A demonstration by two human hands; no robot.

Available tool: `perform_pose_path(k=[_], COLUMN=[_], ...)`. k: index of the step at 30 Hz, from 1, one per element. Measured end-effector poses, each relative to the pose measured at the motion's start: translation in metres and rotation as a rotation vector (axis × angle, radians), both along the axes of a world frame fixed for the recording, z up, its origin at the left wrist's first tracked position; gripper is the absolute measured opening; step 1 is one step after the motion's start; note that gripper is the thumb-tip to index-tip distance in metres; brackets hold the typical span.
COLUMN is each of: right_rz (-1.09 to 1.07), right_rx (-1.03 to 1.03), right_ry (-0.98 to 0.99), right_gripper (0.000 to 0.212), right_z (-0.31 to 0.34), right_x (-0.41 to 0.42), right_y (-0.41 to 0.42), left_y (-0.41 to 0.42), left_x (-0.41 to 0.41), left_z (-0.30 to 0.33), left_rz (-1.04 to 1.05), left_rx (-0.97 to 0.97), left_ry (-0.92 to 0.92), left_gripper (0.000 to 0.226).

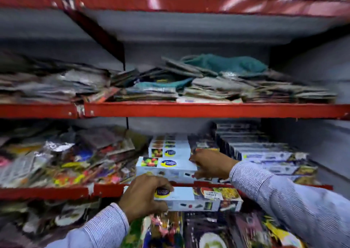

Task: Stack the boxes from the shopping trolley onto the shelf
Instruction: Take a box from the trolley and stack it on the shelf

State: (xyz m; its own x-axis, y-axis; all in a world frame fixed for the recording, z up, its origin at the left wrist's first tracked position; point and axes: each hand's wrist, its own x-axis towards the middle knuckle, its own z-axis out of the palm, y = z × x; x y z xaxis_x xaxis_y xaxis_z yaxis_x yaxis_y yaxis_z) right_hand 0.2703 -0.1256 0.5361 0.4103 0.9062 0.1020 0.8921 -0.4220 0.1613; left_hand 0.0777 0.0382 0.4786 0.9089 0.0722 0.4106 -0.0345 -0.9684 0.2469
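Observation:
My left hand grips the left end of a flat white box with fruit pictures and a blue and yellow round logo, held level in front of the red shelf edge. My right hand rests its fingers on the right end of a matching white box that lies on the shelf. Behind that box more of the same boxes lie in a row running toward the back wall. The shopping trolley is out of view.
Dark flat boxes are stacked to the right on the same shelf. Loose colourful packets fill its left part. The shelf above carries piled packets and a green cloth. More packets lie below my hands.

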Motion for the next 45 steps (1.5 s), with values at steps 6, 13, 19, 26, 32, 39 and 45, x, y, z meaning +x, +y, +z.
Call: perform_pose_path(k=[6,13,19,26,32,39,45], right_rz=[-0.094,-0.157,-0.17,-0.128,-0.109,-0.12,-0.117], right_rx=[0.019,0.022,0.029,0.145,0.198,0.119,0.171], right_ry=[0.072,0.138,0.104,0.148,0.069,0.126,0.227], right_gripper=[0.049,0.054,0.057,0.047,0.041,0.013,0.025], right_z=[-0.023,-0.051,-0.07,-0.074,-0.066,-0.057,-0.049], right_x=[0.057,0.095,0.109,0.115,0.112,0.12,0.113], right_y=[0.031,0.07,0.081,0.081,0.076,0.077,0.06], left_y=[0.014,0.03,0.042,0.048,0.052,0.059,0.064], left_x=[0.03,0.053,0.066,0.077,0.086,0.108,0.138], left_z=[0.008,0.007,-0.001,-0.009,-0.013,-0.012,-0.019], left_rz=[0.002,0.047,0.044,0.014,0.011,0.039,0.071], left_rx=[-0.035,-0.032,-0.03,-0.053,-0.055,-0.081,-0.125], left_ry=[0.036,0.048,0.052,0.068,0.073,0.04,0.007], left_gripper=[0.049,0.048,0.047,0.048,0.049,0.045,0.041])
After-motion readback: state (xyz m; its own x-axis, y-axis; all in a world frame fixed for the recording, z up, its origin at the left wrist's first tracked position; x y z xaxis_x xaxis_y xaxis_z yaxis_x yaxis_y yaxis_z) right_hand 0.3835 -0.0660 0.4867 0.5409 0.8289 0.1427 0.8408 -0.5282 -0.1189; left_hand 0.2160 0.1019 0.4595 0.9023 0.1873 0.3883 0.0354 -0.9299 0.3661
